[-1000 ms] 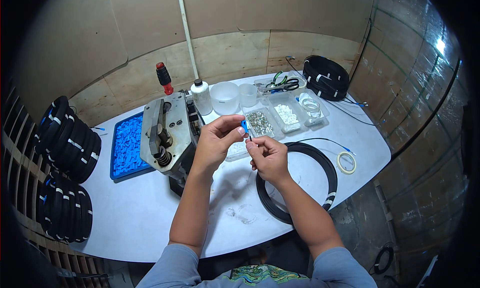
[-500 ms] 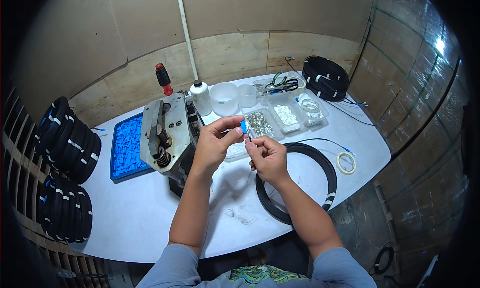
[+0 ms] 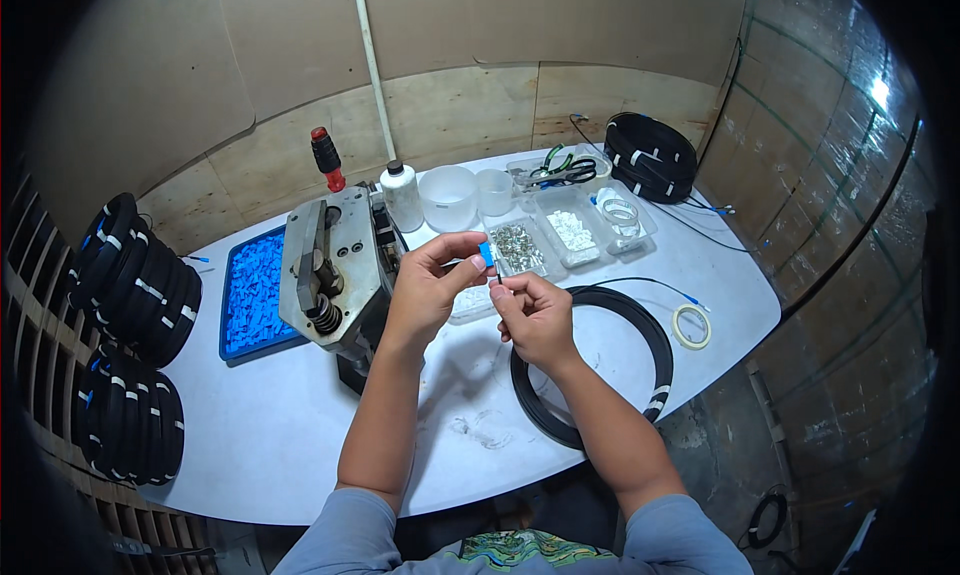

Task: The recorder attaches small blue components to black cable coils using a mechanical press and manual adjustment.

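Above the table's middle, my left hand (image 3: 428,287) pinches a small blue connector housing (image 3: 487,255) between thumb and forefinger. Just to its right and below, my right hand (image 3: 541,321) grips a thin black cable (image 3: 499,273) close to its end, which meets the blue piece. How far the cable sits inside the housing is too small to tell. Under my right forearm lies a coil of black cable (image 3: 657,332), bound with white tape. From that coil a loose end with a blue tip (image 3: 694,301) reaches rightward.
A metal press (image 3: 345,250) stands left, beside a blue tray (image 3: 232,340) of blue housings. Behind my hands are clear bins of metal parts (image 3: 518,247) and white parts (image 3: 570,231), a bottle (image 3: 401,197) and scissors (image 3: 567,172). Cable coils (image 3: 650,160) sit at the back right.
Almost nothing differs. Both hands keep their grip at the same spot, with only a very slight shift of the fingers and the blue housing.
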### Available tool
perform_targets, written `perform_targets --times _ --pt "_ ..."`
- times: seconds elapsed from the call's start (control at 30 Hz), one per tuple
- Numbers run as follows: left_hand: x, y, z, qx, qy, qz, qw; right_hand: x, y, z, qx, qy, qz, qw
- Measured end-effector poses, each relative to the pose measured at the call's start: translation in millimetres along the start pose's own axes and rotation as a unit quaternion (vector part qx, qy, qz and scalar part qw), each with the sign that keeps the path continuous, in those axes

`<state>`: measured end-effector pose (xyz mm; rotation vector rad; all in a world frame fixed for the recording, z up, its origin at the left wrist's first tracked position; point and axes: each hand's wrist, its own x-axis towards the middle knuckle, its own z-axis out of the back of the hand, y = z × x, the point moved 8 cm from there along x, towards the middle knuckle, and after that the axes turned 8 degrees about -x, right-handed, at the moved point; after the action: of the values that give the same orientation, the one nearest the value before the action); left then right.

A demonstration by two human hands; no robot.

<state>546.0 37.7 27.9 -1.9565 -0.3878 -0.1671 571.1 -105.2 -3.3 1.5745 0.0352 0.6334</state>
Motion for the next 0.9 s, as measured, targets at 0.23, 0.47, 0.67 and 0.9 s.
perform_targets --times 0.23,0.47,0.67,0.9 --pt "-0.2 -0.1 1.5 0.001 0.001 0.002 1.000 0.0 -0.3 -1.5 0.001 0.003 0.000 1.000" --pt "0.1 0.4 1.8 -0.005 0.002 0.003 1.000 -0.2 0.1 -1.6 -0.003 0.002 -0.005 1.000" --pt "0.4 1.4 2.4 -0.010 0.003 0.005 1.000 0.0 -0.5 -1.5 -0.007 0.002 -0.007 1.000" --pt "-0.2 -0.5 -0.1 -0.014 0.008 0.003 1.000 0.1 -0.9 -1.7 -0.002 0.002 -0.006 1.000"
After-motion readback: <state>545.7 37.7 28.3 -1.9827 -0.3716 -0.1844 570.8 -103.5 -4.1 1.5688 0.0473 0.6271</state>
